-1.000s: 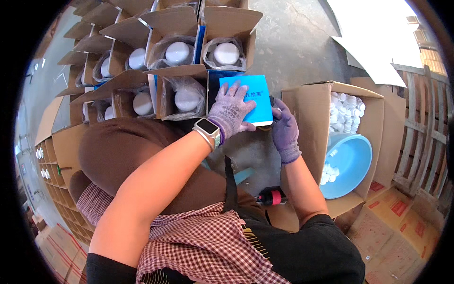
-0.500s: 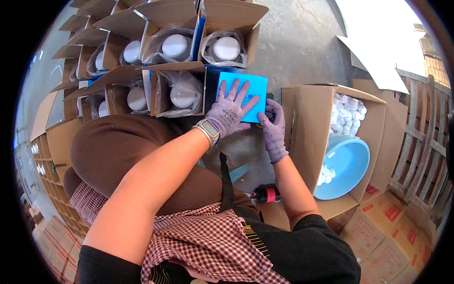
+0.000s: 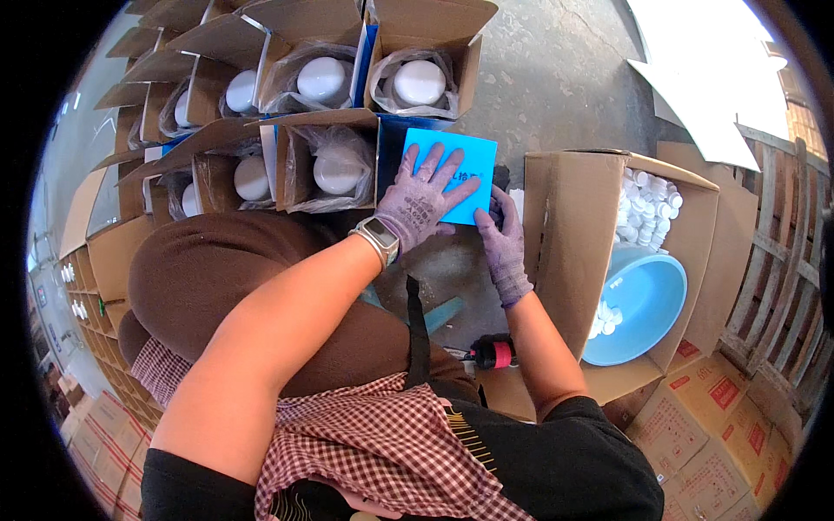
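Note:
A blue square box with dark printing stands before me, its top closed. Across its left part my left hand, in a grey-purple glove, lies flat with fingers spread. At the box's lower right corner is my gloved right hand, its thumb against the edge; its fingers are curled and partly hidden beside the box. Just left of the blue box, an open carton holds a white-lidded container in a clear plastic bag.
More open cartons with white-lidded containers stand in rows at upper left. To the right, a large cardboard box holds small white bottles and a blue basin with white caps. A black-and-red tool lies near my right forearm.
The view has shifted slightly, and the blue box appears a little farther right. Both hands stay on it; the right hand's fingers have slipped further out of sight behind its side.

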`<state>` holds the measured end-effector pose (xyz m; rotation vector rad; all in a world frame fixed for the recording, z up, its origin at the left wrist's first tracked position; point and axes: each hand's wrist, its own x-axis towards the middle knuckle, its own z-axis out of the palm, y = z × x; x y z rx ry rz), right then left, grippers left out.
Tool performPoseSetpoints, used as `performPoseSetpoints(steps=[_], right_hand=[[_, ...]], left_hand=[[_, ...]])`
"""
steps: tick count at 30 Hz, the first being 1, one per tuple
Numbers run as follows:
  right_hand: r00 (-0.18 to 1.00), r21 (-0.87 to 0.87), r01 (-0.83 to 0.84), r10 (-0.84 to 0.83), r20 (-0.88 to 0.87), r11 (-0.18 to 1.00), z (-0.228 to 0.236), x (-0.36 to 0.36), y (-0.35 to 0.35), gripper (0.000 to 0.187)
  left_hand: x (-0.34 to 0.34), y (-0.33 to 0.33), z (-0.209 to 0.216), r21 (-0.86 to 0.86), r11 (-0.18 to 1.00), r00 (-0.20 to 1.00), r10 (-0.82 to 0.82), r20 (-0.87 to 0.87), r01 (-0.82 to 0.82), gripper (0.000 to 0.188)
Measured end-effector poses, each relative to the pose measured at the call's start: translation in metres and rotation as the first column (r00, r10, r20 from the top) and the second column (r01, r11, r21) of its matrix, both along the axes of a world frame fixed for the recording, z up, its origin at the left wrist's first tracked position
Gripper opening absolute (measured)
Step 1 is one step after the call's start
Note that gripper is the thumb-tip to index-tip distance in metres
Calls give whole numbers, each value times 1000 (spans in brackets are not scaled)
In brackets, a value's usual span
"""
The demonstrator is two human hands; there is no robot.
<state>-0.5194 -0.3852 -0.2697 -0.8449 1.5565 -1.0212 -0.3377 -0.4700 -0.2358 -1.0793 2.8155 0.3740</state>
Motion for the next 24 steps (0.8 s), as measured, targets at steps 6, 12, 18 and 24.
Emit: performPoseSetpoints(steps=[6,12,18,24], right_hand=[[999,18,-33,33,-21,999,-1,1,-3,55],[1000,-24,-17,17,-17,1000,-16,9,2,55],[772,-124,-174,57,-633,977,5,18,-3,60],[798,-401,-362,57,-600,841,27,50,-25,65]], left_hand=[[3,-3,-1,20,1000,1000,-11,8,11,88],[8,7,-35,-232,972,1000,-22,20,26,75],[9,5,-24,-136,990,996,-18,83,29,77],[36,-8,101,604,780,984,92,151,-166,64]])
